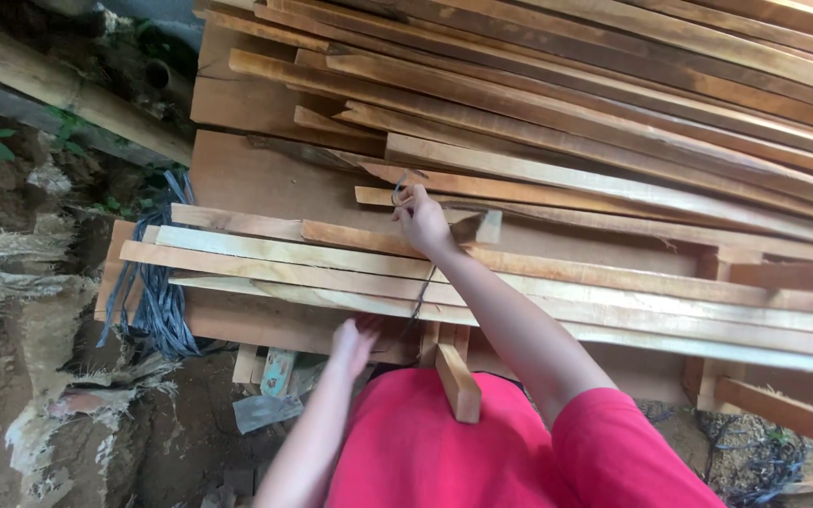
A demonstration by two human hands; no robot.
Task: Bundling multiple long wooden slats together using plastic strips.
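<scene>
The right hand (421,218) is pinched shut on a thin dark cord (422,292) above a bundle of wooden slats (312,263). The cord runs down over the slats' near edge toward the left hand (352,343), which presses under the bundle; whether its fingers close on the cord cannot be told. Judging by this, one loop is around the slats but no knot shows. A bunch of grey straps (157,301) hangs at the left, and a larger pile of boards (613,103) lies beyond.
</scene>
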